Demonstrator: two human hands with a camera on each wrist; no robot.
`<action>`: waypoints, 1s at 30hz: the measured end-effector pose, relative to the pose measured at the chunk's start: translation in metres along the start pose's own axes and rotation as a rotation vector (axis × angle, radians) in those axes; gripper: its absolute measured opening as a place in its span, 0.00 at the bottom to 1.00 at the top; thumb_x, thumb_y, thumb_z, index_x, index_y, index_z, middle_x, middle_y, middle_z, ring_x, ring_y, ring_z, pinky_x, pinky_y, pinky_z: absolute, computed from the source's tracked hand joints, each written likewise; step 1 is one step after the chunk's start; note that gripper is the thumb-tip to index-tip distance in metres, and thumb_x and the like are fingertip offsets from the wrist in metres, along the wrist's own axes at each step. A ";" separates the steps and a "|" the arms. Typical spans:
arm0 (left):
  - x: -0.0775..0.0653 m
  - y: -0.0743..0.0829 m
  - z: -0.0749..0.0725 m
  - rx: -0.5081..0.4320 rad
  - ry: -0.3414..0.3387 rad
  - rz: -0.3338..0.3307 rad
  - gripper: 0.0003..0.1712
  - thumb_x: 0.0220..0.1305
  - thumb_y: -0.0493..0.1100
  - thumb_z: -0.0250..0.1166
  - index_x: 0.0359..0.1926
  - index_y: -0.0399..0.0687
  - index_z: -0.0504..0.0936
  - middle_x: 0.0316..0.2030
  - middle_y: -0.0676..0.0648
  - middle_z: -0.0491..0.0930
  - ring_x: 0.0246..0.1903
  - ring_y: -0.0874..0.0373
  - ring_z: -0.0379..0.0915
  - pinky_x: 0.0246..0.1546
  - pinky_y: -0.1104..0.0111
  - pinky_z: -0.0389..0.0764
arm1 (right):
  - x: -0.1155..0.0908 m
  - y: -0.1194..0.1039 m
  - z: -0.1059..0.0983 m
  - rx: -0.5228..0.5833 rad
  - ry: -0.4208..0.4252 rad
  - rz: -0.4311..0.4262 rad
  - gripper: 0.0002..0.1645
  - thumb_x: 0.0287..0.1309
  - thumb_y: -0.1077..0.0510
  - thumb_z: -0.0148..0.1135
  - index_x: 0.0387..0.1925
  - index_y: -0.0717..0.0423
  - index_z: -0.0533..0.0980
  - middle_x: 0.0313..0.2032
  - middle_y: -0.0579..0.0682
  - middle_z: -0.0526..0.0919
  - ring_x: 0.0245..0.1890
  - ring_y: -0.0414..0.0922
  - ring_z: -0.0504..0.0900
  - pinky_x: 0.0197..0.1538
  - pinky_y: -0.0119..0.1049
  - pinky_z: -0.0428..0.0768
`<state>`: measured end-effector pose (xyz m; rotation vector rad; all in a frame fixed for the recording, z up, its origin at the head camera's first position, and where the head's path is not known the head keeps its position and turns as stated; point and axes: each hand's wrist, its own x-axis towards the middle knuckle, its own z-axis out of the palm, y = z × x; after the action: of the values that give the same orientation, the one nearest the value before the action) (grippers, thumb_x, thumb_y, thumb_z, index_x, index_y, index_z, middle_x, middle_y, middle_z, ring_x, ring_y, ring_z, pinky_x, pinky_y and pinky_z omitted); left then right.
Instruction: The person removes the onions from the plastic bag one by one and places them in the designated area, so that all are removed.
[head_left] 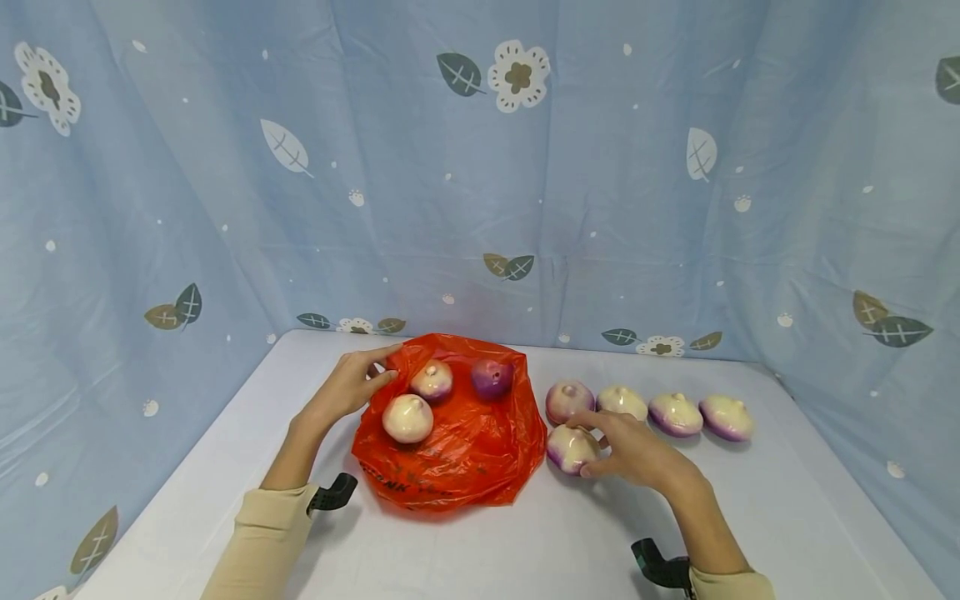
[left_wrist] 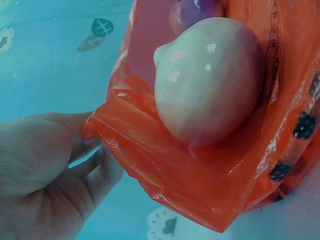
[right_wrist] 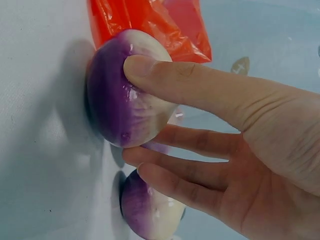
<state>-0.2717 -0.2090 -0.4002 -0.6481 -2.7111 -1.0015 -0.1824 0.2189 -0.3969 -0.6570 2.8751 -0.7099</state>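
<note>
A red plastic bag [head_left: 457, 467] lies spread on the table with three glossy purple-and-white onions on it: a pale one [head_left: 408, 418], another [head_left: 432, 381] behind it, and a darker purple one [head_left: 492, 378]. At the bag's far left edge, my left hand [head_left: 355, 383] pinches the plastic between thumb and fingers, seen closely in the left wrist view [left_wrist: 55, 170]. To the right of the bag, my right hand [head_left: 633, 448] holds an onion [head_left: 570, 450] with the thumb on one side and fingers on the other. This onion [right_wrist: 112, 95] sits low, near the table surface.
Several more onions stand in a row behind my right hand, from a pinkish one [head_left: 569, 402] to the rightmost one [head_left: 727, 417]. The white table [head_left: 480, 554] ends at a blue patterned curtain [head_left: 480, 183] behind and at both sides.
</note>
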 end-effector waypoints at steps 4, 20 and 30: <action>0.000 0.000 0.000 0.000 0.001 -0.007 0.27 0.64 0.36 0.65 0.65 0.43 0.75 0.44 0.39 0.84 0.28 0.59 0.76 0.23 0.73 0.77 | 0.000 0.000 -0.001 0.003 0.002 0.004 0.36 0.46 0.52 0.77 0.59 0.48 0.76 0.48 0.44 0.83 0.44 0.43 0.81 0.47 0.41 0.83; 0.002 -0.001 0.001 0.013 0.000 -0.003 0.27 0.64 0.36 0.65 0.65 0.43 0.75 0.46 0.39 0.84 0.29 0.59 0.76 0.24 0.73 0.77 | -0.002 0.004 0.000 -0.013 0.027 -0.056 0.32 0.46 0.57 0.76 0.55 0.52 0.76 0.49 0.46 0.82 0.45 0.46 0.81 0.50 0.47 0.82; 0.000 0.000 0.002 0.009 -0.006 -0.014 0.28 0.64 0.36 0.65 0.65 0.44 0.74 0.48 0.39 0.84 0.29 0.58 0.75 0.25 0.73 0.78 | -0.004 0.003 -0.004 0.007 0.018 -0.073 0.30 0.47 0.58 0.75 0.54 0.53 0.77 0.47 0.46 0.82 0.46 0.48 0.82 0.50 0.48 0.82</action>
<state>-0.2719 -0.2079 -0.4014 -0.6329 -2.7271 -0.9920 -0.1802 0.2244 -0.3949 -0.7615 2.8766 -0.7382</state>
